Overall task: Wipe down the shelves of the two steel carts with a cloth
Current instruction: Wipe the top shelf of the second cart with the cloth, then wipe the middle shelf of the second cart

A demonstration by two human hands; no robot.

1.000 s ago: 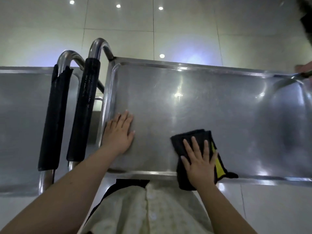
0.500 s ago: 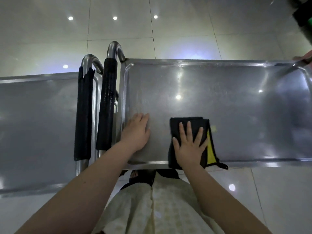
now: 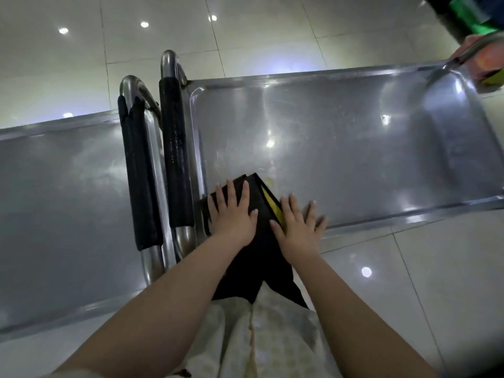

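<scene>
Two steel carts stand side by side, their black-padded handles (image 3: 174, 156) meeting in the middle. The right cart's top shelf (image 3: 341, 148) fills the centre and right; the left cart's shelf (image 3: 62, 197) lies at the left. A folded black cloth with a yellow stripe (image 3: 263, 197) sits at the near left corner of the right shelf and hangs over its front rim. My left hand (image 3: 234, 214) lies flat on the cloth, fingers straight. My right hand (image 3: 298, 227) presses flat on the cloth's right part and the shelf's front rim.
Glossy pale floor tiles (image 3: 409, 282) surround the carts and reflect ceiling lights. At the far right corner of the right cart, its other handle (image 3: 471, 51) rises beside someone's hand and green and orange objects (image 3: 491, 61).
The cloth slid left to the shelf's near left corner. My left hand moved from the bare shelf onto the cloth, and my right hand shifted to the cloth's right edge.
</scene>
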